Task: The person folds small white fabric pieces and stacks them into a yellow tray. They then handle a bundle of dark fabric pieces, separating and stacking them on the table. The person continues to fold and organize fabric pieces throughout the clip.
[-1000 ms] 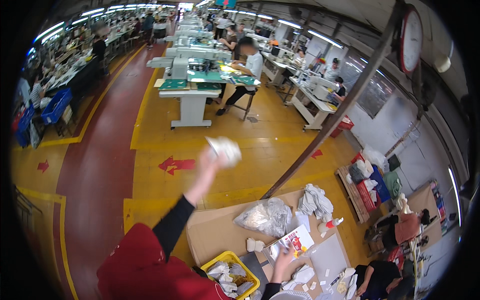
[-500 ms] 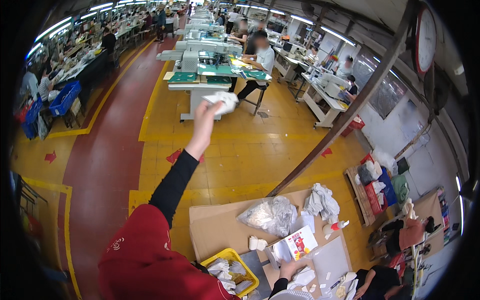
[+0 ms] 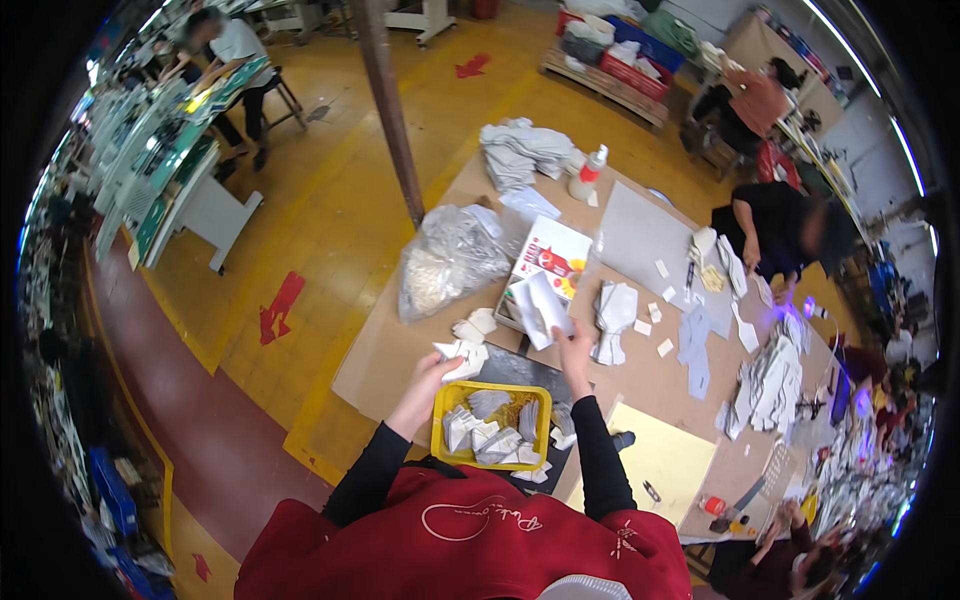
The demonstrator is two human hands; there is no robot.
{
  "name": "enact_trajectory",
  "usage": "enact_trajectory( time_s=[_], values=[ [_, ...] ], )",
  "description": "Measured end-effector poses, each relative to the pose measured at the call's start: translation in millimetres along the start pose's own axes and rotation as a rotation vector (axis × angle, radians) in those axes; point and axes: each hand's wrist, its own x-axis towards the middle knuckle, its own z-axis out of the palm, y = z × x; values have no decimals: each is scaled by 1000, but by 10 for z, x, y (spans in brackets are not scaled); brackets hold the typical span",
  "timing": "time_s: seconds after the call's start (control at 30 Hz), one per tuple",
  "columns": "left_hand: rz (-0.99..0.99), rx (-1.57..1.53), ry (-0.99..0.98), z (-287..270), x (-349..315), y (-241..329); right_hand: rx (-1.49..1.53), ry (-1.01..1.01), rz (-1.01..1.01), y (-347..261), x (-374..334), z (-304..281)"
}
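My left hand [image 3: 424, 388] is closed on a small stack of white fabric pieces [image 3: 463, 358], just beyond the left rim of a yellow plastic basket [image 3: 440, 450]. Bundled grey and white cut pieces [image 3: 492, 440] fill the basket. My right hand [image 3: 574, 352] grips the edge of a white folded card piece [image 3: 538, 308], which may be a flap or lid; its far end overlaps a white printed carton [image 3: 556, 246] with red and yellow pictures. Another small white fabric bundle [image 3: 476, 322] lies on the table beside the carton.
Around the carton on the cardboard-covered table [image 3: 390, 370] are a clear plastic bag [image 3: 445, 265], a grey cloth pile [image 3: 525, 150], a bottle [image 3: 588, 172] and white garment pieces [image 3: 765, 380]. A metal post [image 3: 388, 110] rises behind. A co-worker [image 3: 775, 235] leans over the right side.
My view has turned right and down to the table. My left hand, stretched far forward before, has come back near the basket with the white pieces. My right hand now holds the white card raised.
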Motion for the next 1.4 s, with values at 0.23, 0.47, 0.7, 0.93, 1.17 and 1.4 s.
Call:
enact_trajectory(
  time_s=[0.23,0.47,0.7,0.93,1.17,1.4],
  values=[
    [-38,114,-29,23,36,-192,-58,-217,-76,355,-312,202],
    [-4,144,14,-150,14,-206,-616,-161,-310,30,157,178],
    [-21,164,63,-182,-25,-197,-713,-357,-172,95,158,190],
    [-71,133,19,-233,66,-259,-386,-11,-119,47,86,28],
    [10,70,-5,-37,206,-296,417,-139,206,-272,-21,-243],
    [94,-19,-10,312,237,-303,512,-607,162,-896,-660,9]
  ],
)
